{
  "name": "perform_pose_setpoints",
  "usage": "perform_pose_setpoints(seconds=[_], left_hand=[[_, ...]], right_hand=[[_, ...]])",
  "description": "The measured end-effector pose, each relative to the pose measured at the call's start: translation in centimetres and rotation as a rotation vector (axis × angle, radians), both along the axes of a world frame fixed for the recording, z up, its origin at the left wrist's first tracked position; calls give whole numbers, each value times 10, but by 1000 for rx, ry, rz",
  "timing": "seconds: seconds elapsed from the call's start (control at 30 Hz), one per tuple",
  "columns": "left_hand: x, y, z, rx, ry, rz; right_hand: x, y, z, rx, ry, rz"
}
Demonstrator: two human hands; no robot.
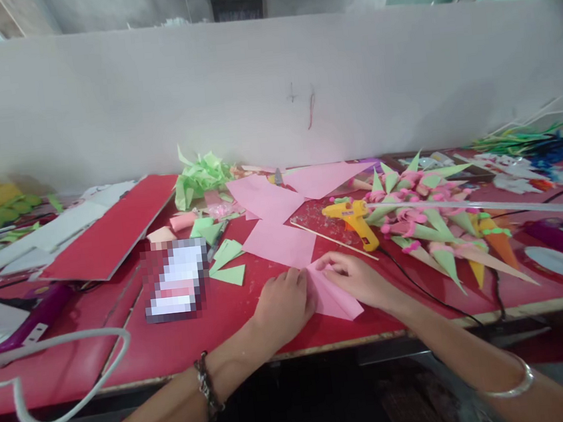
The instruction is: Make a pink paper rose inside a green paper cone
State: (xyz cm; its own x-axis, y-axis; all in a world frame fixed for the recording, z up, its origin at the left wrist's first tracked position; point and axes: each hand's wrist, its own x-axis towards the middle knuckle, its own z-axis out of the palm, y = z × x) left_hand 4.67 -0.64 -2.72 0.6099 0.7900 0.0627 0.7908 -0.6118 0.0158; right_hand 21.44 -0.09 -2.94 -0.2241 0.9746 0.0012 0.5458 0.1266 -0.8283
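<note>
A piece of pink paper with creases lies near the front edge of the red table. My left hand is closed on its left side, fingers curled. From the right, my right hand pinches the paper's upper edge between thumb and fingers. Just beyond my hands lie more pink paper sheets, partly overlapping. A yellow hot glue gun with a long clear glue stick rests to the right, beside a thin wooden stick.
A phone with a blurred screen and green paper pieces lie on the left. Crumpled green paper sits behind them, near a red board. Several pink-and-green paper cones are piled at right. A white cable loops at lower left.
</note>
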Motion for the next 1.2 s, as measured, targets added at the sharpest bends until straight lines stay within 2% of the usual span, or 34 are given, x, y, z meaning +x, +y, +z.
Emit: perform_pose_setpoints(seconds=[0.3, 0.67, 0.83, 1.0, 1.2], left_hand=[[6, 0, 6, -19, 53, 16], [11, -2, 4, 7, 121, 48], [12, -3, 4, 3, 147, 63], [12, -3, 1, 27, 146, 60], [13, -5, 2, 35, 161, 73]], right_hand=[[-9, -7, -10, 170, -174, -78], [-9, -10, -9, 251, -293, -86], [-2, -11, -14, 308, -345, -146], [2, -18, -11, 252, -305, -167], [2, -32, -5, 149, -330, -113]])
